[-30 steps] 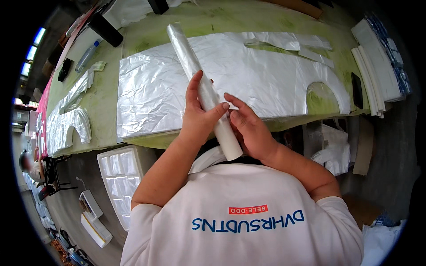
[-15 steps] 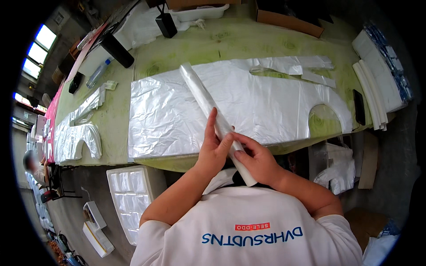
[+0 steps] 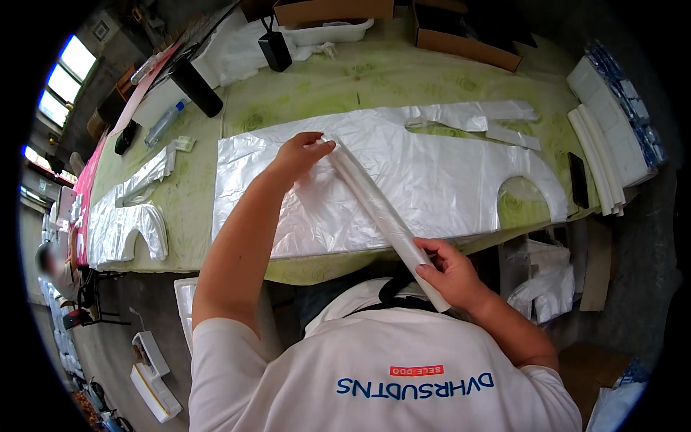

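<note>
A long white rolled-up plastic roll [image 3: 378, 212] slants across a flat translucent plastic sheet [image 3: 446, 173] that lies on the green table [image 3: 360, 86]. My right hand [image 3: 450, 270] grips the near end of the roll by the table's front edge. My left hand [image 3: 301, 155] reaches forward, its fingertips touching the roll's far end on the sheet. The sheet has a rounded cut-out [image 3: 522, 198] at its right end.
More cut plastic pieces [image 3: 122, 216] lie at the table's left. Black cylinders [image 3: 196, 86], a clear bottle [image 3: 162, 124], cardboard boxes [image 3: 461, 36] and a white tray [image 3: 327, 32] stand at the back. White stacked sheets [image 3: 601, 155] and a phone [image 3: 578, 178] lie right. A person [image 3: 54, 263] sits far left.
My left hand slid from the near end of the roll up to its far end. The roll has come down from raised to lying across the sheet; my right hand stays at the near end.
</note>
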`<state>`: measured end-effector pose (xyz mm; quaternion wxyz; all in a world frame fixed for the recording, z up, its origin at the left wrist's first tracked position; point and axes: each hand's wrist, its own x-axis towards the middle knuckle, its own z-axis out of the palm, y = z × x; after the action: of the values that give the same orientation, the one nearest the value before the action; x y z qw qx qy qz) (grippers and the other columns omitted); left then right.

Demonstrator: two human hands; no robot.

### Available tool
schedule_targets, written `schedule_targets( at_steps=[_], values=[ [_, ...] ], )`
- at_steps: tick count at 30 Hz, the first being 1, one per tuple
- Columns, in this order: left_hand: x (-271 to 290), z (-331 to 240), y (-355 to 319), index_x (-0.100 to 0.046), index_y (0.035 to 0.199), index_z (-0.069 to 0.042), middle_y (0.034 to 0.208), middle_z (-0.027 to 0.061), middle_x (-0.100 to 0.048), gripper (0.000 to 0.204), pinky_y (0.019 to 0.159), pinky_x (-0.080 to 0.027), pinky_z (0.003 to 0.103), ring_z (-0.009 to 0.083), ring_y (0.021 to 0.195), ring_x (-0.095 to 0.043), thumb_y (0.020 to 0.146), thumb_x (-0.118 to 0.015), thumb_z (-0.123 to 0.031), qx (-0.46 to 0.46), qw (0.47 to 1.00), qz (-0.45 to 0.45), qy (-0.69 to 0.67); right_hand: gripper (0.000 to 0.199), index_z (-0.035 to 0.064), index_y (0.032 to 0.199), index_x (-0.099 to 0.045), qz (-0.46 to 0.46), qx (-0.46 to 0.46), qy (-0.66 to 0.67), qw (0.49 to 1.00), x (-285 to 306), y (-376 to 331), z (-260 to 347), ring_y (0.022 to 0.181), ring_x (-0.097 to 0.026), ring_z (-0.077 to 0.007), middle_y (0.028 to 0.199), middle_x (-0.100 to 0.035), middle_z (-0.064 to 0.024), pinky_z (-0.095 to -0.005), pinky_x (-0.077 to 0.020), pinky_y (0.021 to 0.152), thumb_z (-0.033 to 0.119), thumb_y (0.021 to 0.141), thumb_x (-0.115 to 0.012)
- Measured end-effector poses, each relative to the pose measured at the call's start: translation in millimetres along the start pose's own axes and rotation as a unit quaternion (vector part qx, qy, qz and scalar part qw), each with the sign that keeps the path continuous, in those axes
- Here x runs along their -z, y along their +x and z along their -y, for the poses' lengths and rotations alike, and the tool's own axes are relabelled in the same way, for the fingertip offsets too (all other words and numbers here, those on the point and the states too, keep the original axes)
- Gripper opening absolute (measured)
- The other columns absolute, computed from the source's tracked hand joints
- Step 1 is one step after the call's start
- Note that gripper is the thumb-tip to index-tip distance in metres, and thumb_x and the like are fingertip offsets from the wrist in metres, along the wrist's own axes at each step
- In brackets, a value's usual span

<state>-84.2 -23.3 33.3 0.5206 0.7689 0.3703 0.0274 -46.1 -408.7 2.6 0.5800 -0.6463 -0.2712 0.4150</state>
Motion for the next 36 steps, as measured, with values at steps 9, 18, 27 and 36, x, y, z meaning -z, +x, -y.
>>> schedule_targets(
  at_steps=[9, 18, 27, 36],
  values=[
    [20, -4, 34, -0.070, 0.112, -0.009, 0.101, 0.0035, -0.064, 0.038, 0.081, -0.046, 0.034, 0.0175, 0.089, -0.057, 0.090, -0.071, -0.040, 0.076, 0.994, 0.073, -0.028, 0.046, 0.0058, 0.141, -0.055, 0.015, 0.004, 0.053, 0.998, 4, 0, -1, 0.103, -0.062, -0.0106, 0.118, -0.065, -0.0051, -0.0273, -0.0514, 0.090, 0.003, 0.096, -0.066],
    [52, 1, 36, -0.066, 0.097, -0.012, 0.092, -0.0002, -0.062, 0.026, 0.072, -0.042, 0.032, 0.0137, 0.081, -0.056, 0.088, -0.066, -0.037, 0.117, 0.992, -0.013, -0.051, 0.046, 0.0066, 0.141, -0.056, 0.041, 0.001, 0.026, 0.999, -26, 43, 12, 0.102, -0.061, -0.0099, 0.116, -0.066, -0.0042, -0.0273, -0.0504, 0.091, 0.009, 0.096, -0.069],
    [57, 17, 45, -0.067, 0.088, -0.010, 0.081, 0.0010, -0.061, 0.017, 0.061, -0.040, 0.029, 0.0120, 0.071, -0.052, 0.089, -0.063, -0.026, 0.099, 0.993, 0.023, -0.059, 0.046, 0.0054, 0.137, -0.057, 0.029, 0.016, -0.019, 0.999, -26, 38, 11, 0.103, -0.061, -0.0144, 0.122, -0.062, -0.0088, -0.0304, -0.0516, 0.091, 0.010, 0.093, -0.071],
    [38, 26, 52, -0.070, 0.095, -0.001, 0.089, 0.0119, -0.070, 0.027, 0.074, -0.052, 0.040, 0.0260, 0.082, -0.066, 0.090, -0.058, -0.025, -0.015, 0.977, -0.115, 0.177, 0.080, 0.0095, 0.150, -0.039, -0.013, 0.012, -0.246, 0.969, -10, 3, 34, 0.116, -0.060, -0.0324, 0.134, -0.054, -0.0199, -0.0406, -0.0526, 0.097, 0.018, 0.082, -0.080]
  ],
)
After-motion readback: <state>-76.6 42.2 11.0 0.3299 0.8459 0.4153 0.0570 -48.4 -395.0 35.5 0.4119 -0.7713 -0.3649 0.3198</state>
